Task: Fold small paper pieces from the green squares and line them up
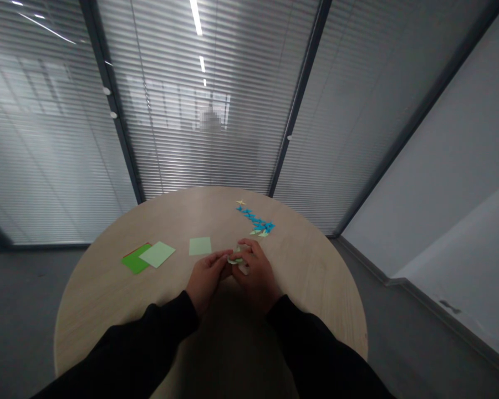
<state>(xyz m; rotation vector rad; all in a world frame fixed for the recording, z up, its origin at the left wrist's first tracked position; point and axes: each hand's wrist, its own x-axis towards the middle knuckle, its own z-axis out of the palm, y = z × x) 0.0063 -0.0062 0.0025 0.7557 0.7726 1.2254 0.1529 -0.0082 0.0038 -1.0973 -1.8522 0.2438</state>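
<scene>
Between my two hands is a small piece of folded pale green paper (234, 260), partly hidden by the fingers. My left hand (208, 275) pinches it from the left side. From the right, my right hand (255, 271) grips the same paper with bent fingers. Just beyond them lies a flat pale green paper square (200, 246). Farther right on the table sit several folded blue paper pieces (258, 221) in a slanting row, with a yellow folded paper star (241, 203) at the far end and pale green folded pieces (263, 234) at the near end.
The round wooden table (108, 299) fills the lower middle. On its left lie a bright green sheet (135, 261), a pale green sheet (158, 254) overlapping it, and a red edge beneath. Behind stand glass panels with blinds (216, 155); a white wall (441, 210) is at right.
</scene>
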